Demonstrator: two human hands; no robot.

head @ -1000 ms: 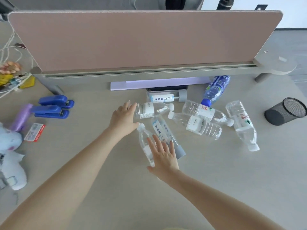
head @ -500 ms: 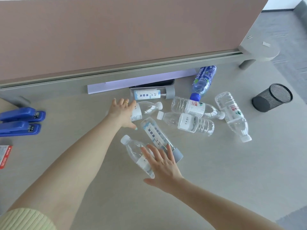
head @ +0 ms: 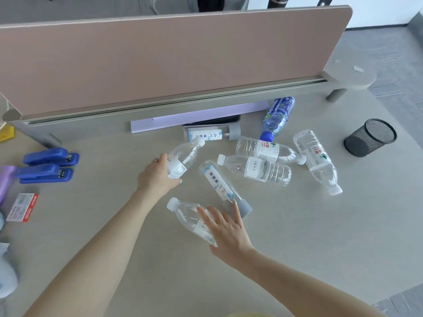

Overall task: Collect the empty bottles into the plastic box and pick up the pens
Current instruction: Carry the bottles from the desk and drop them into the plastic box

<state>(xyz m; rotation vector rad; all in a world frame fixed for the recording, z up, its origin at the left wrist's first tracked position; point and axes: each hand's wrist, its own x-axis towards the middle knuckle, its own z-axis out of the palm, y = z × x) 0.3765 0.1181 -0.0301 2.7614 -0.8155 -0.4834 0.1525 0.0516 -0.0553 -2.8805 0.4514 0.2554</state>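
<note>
Grey tabletop (head: 297, 236) carries our scattered bottles. Our left hand (head: 155, 177) grips a clear plastic bottle (head: 183, 156) pointing to 1 o'clock. Our right hand (head: 226, 232) rests flat, fingers straight, on another clear white-capped bottle (head: 186, 213).

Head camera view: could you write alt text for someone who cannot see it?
A person's left hand grips a clear bottle while the right hand rests on another bottle. Six more bottles lie scattered on the grey desk.
</note>
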